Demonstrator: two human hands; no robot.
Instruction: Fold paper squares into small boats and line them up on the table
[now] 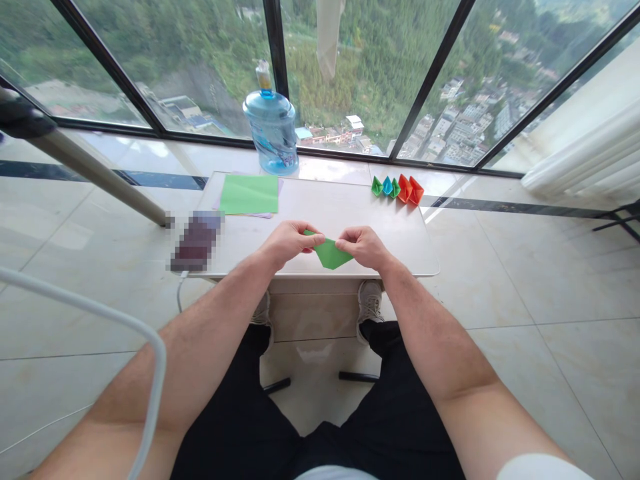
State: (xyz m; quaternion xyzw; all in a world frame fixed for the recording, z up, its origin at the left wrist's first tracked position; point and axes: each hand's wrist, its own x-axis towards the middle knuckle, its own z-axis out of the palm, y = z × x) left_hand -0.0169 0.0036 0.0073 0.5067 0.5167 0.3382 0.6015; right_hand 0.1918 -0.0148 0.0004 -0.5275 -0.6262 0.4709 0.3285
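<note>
Between both hands, above the near edge of the low white table [310, 200], is a folded piece of green paper [332, 255]. My left hand [295, 239] pinches its left corner between thumb and fingers. The right corner is gripped the same way by my right hand [364, 247]. Its lower edge narrows toward a blunt bottom, and the fingers cover both ends. At the table's far right stand several small folded paper boats [387, 187] in a row, green, blue and orange. A stack of coloured paper sheets [250, 194], green on top, lies at the far left.
A blurred phone-like object [196, 241] with a white cable [180, 290] rests at the table's left edge. Behind the table, a large blue water bottle [273, 130] stands by the windows. A grey pole [100, 167] and a curved white tube [155, 373] are at left.
</note>
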